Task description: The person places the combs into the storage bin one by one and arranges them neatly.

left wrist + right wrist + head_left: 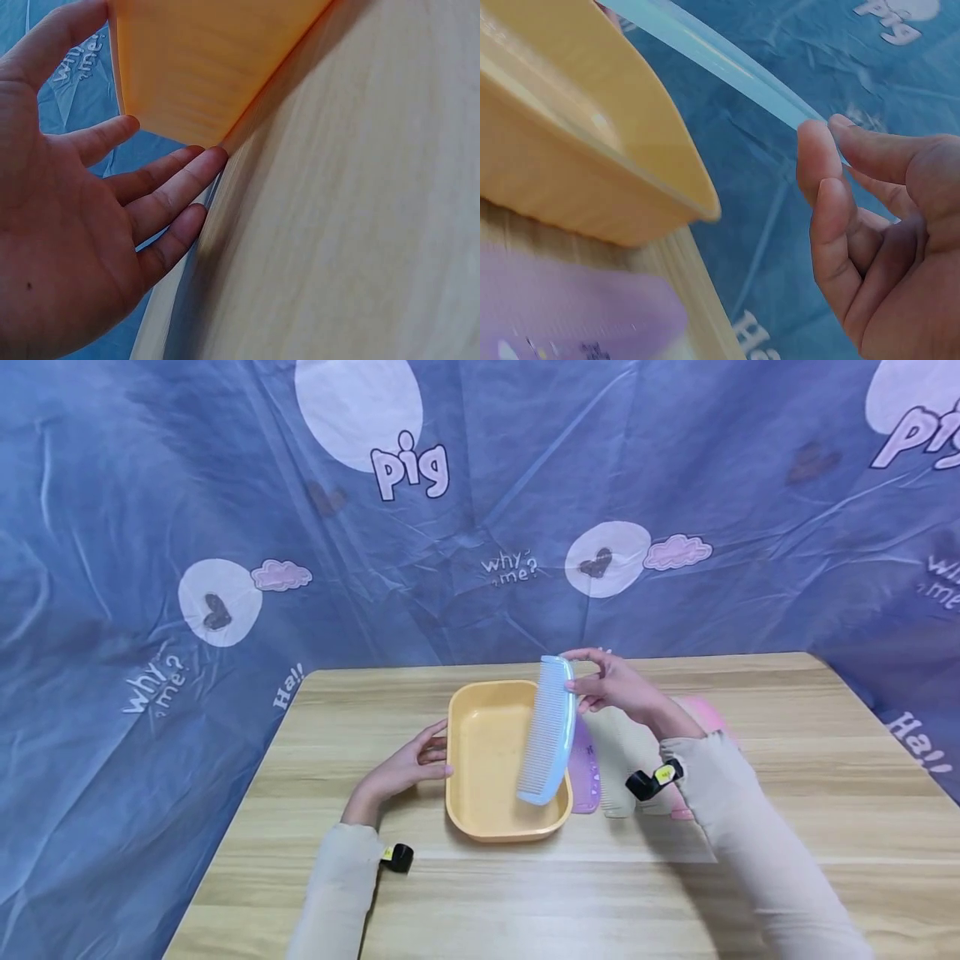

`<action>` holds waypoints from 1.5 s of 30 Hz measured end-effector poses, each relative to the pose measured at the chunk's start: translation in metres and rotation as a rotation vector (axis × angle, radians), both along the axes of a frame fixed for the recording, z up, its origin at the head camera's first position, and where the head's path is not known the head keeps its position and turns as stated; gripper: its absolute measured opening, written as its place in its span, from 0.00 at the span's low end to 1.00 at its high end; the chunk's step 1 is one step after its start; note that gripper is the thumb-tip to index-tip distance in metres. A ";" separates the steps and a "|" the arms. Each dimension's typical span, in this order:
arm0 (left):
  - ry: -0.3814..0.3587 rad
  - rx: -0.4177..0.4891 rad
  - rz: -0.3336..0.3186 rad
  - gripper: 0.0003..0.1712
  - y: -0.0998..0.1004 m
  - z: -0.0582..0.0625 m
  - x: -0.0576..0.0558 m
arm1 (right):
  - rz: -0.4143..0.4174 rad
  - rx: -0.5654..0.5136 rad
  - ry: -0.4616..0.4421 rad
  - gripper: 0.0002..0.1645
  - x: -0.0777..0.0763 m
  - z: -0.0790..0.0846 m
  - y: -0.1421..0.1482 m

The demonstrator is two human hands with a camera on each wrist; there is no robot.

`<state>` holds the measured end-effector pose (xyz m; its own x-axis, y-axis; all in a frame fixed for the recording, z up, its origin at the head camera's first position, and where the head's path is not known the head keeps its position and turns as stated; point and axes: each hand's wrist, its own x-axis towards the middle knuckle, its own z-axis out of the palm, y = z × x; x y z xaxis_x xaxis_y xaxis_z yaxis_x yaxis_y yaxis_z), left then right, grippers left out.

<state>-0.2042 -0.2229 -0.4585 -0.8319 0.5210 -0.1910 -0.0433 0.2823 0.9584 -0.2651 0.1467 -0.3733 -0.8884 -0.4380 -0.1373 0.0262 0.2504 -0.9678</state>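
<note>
In the head view my right hand (617, 683) pinches a light blue comb (551, 735) near its far end. The comb hangs tilted over the right side of a yellow plastic tray (468, 827), teeth facing left. Thumb and fingertips meet at the comb's tip in the right wrist view, where its blue back (712, 56) slants away above the tray's rim. My left hand (405, 767) rests against the tray's left side. Its fingers (169, 191) are extended beside the tray's outer wall (202, 67) in the left wrist view.
Right of the tray lies a purple comb (583, 772), partly covered by the blue one. Pale combs (617, 752) and a pink comb (701, 710) lie farther right, partly under my right forearm. A blue printed cloth (450, 568) stands behind the wooden table (480, 902).
</note>
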 end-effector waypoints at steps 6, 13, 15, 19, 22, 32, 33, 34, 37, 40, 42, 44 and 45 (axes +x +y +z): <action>0.011 -0.021 0.006 0.52 0.001 -0.001 0.000 | 0.047 0.038 -0.010 0.35 -0.001 -0.005 -0.027; 0.007 -0.016 -0.005 0.52 0.001 0.001 0.000 | 0.108 0.070 -0.042 0.34 -0.001 -0.010 -0.057; 0.006 -0.014 -0.010 0.52 0.001 0.001 0.000 | 0.124 0.074 -0.040 0.34 -0.002 -0.010 -0.063; 0.008 -0.012 -0.010 0.52 0.000 0.000 0.000 | 0.146 0.092 -0.032 0.33 -0.004 -0.010 -0.074; 0.008 -0.004 -0.010 0.52 0.000 0.000 0.000 | 0.165 0.109 -0.042 0.32 -0.005 -0.010 -0.082; -0.006 0.013 -0.016 0.52 0.000 -0.001 -0.001 | 0.205 0.151 -0.100 0.31 -0.011 -0.017 -0.099; -0.007 0.015 -0.015 0.52 0.000 0.000 -0.001 | 0.207 0.156 -0.098 0.31 -0.011 -0.018 -0.099; -0.009 0.017 -0.014 0.52 0.000 0.000 -0.001 | 0.205 0.160 -0.101 0.31 -0.012 -0.019 -0.100; -0.010 0.018 -0.011 0.52 -0.001 0.001 -0.001 | 0.204 0.163 -0.118 0.30 -0.015 -0.024 -0.101; -0.007 0.006 -0.008 0.51 -0.001 0.000 -0.001 | 0.215 0.173 -0.131 0.31 -0.016 -0.029 -0.103; -0.001 -0.007 -0.005 0.51 -0.001 0.000 -0.001 | 0.226 0.182 -0.129 0.31 -0.016 -0.031 -0.103; 0.001 -0.016 -0.002 0.51 -0.001 0.000 -0.002 | 0.233 0.188 -0.130 0.31 -0.017 -0.032 -0.104; 0.005 -0.021 0.000 0.51 -0.001 0.000 -0.002 | 0.236 0.192 -0.128 0.31 -0.017 -0.032 -0.103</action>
